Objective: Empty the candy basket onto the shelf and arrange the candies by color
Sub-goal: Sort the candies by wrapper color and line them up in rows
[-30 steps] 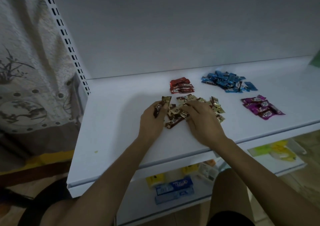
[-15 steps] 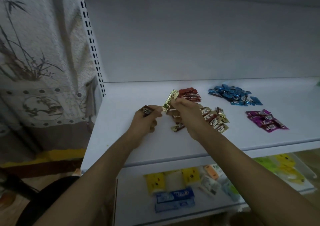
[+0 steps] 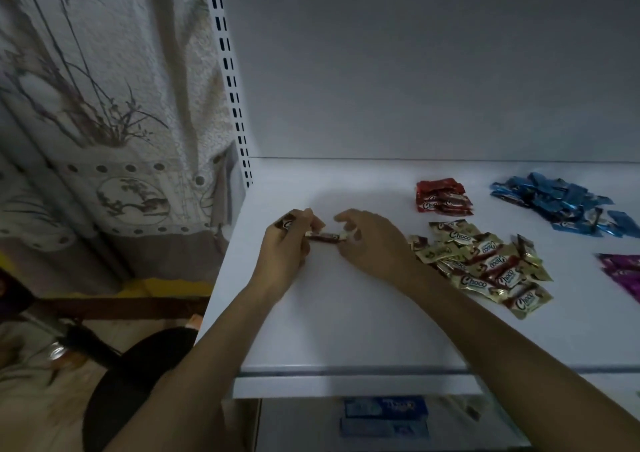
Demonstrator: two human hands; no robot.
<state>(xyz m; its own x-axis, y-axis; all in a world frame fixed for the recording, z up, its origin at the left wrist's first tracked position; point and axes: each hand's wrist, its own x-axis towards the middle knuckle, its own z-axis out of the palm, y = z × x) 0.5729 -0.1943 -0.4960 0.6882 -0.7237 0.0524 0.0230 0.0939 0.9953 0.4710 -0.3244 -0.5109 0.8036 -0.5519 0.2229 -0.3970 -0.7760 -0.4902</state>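
- Shelf (image 3: 346, 320): white, candies sorted into heaps toward its right side.
- Brown candy (image 3: 323, 237): small, dark glossy wrapper with pale twisted ends, held level just above the shelf near its left edge.
- Left hand (image 3: 284, 249): pinches the candy's left end; second brown candy (image 3: 286, 224) tucked in its curled fingers.
- Right hand (image 3: 372, 244): pinches the right end.
- Gold-and-brown pile (image 3: 485, 266) just beside the right wrist; red pile (image 3: 441, 197) and blue pile (image 3: 561, 202) toward the back edge; purple pile (image 3: 623, 271) at the right edge.

One shelf (image 3: 346, 330) bears four heaps: one red heap (image 3: 443, 197), one blue heap (image 3: 557, 200), one gold heap (image 3: 485, 264), one purple heap (image 3: 623, 271), partly out of view. Two hands, left hand (image 3: 282, 254) and right hand (image 3: 374, 244), hold two brown candies (image 3: 323, 237).
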